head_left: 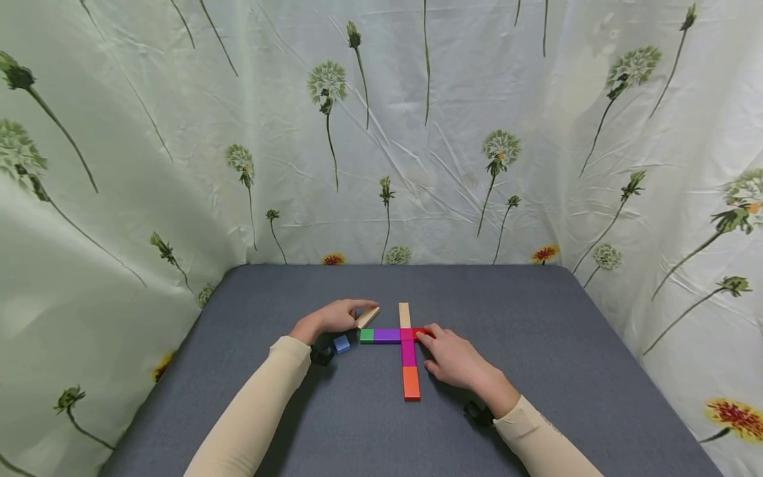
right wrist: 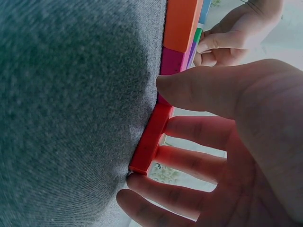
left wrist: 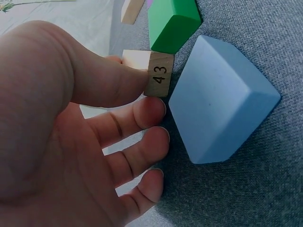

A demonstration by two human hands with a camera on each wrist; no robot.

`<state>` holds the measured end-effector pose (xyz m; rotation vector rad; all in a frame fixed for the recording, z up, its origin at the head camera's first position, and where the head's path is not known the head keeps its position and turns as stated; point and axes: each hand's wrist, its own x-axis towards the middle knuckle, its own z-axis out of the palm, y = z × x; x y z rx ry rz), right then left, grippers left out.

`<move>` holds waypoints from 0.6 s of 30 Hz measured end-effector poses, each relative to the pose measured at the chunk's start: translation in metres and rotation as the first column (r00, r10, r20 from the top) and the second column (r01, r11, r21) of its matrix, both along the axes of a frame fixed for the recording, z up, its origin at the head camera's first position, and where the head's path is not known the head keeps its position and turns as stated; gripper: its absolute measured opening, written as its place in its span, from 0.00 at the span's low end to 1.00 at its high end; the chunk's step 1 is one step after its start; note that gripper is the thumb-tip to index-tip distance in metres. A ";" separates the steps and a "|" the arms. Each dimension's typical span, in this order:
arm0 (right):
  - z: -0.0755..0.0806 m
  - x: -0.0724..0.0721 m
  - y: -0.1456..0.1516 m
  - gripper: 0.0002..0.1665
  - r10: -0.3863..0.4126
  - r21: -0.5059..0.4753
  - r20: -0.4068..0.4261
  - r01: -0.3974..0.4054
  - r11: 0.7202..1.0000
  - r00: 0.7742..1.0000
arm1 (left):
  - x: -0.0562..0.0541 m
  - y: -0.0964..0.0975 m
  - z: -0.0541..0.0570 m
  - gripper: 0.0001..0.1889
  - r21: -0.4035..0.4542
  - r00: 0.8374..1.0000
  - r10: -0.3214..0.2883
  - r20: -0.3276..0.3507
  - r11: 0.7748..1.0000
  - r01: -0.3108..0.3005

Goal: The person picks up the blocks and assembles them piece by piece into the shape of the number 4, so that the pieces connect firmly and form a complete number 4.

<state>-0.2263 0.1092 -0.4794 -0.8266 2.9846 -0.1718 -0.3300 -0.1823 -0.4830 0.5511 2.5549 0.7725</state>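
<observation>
My left hand (head_left: 338, 316) pinches a plain wooden block (head_left: 367, 317) between thumb and index finger. The end of that block is stamped 43 in the left wrist view, and it lies slanted beside the green block (head_left: 366, 336). Close by the left hand is a loose blue block (left wrist: 218, 99). My right hand (head_left: 453, 356) rests its outstretched fingers against the red block (right wrist: 150, 139), with the thumb near the magenta block (head_left: 408, 353). Green, purple (head_left: 387, 336), magenta and red blocks form a crossing row. An orange block (head_left: 411, 383) and a second wooden block (head_left: 404, 315) extend it toward and away from me.
All blocks lie on a dark grey cloth-covered table (head_left: 536, 305). A white curtain (head_left: 429, 165) printed with dandelions hangs behind it and along both sides. Black wrist cameras sit under both wrists.
</observation>
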 end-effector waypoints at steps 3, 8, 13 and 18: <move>0.000 0.000 0.000 0.35 -0.001 -0.002 0.001 0.001 1.000 1.000 | 0.002 0.000 0.001 0.38 0.003 1.000 0.005 -0.004 1.000 -0.005; -0.002 -0.001 0.000 0.35 -0.001 0.000 0.003 0.001 1.000 1.000 | 0.006 -0.002 0.004 0.37 0.024 1.000 0.008 -0.014 1.000 -0.008; -0.003 -0.001 0.000 0.35 -0.005 0.000 0.000 0.005 1.000 1.000 | 0.010 -0.005 0.006 0.36 0.032 0.998 0.019 -0.053 0.999 -0.018; -0.004 0.000 0.000 0.35 -0.012 0.001 0.006 0.012 1.000 1.000 | 0.015 -0.010 0.008 0.38 0.061 0.996 0.031 -0.088 0.998 -0.025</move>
